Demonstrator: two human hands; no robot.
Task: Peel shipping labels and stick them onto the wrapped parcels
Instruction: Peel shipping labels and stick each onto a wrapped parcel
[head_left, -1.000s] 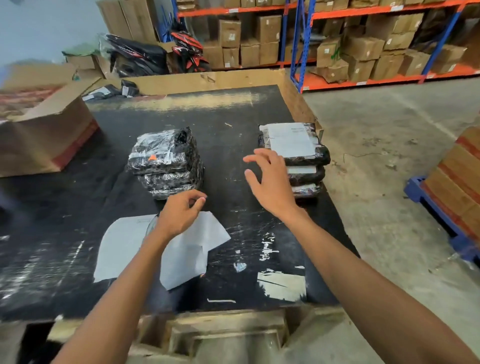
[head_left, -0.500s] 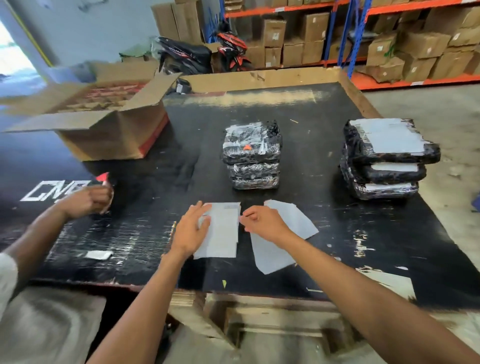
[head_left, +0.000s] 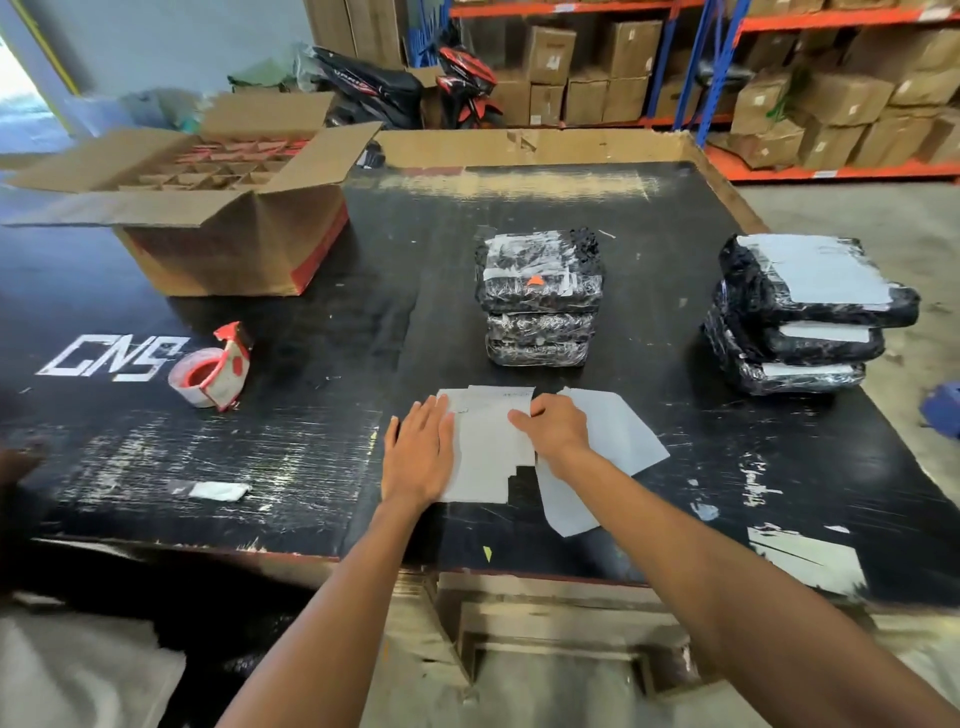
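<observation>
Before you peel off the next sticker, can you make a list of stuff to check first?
1. Label sheet flat on the table: ok.
2. Left hand pressing it down: ok.
3. Right hand pinching the sheet's right edge: ok.
4. Label corner already lifted: cannot tell.
5. Middle stack of parcels waiting just behind: ok.
6. Right stack already labelled on top: ok.
</observation>
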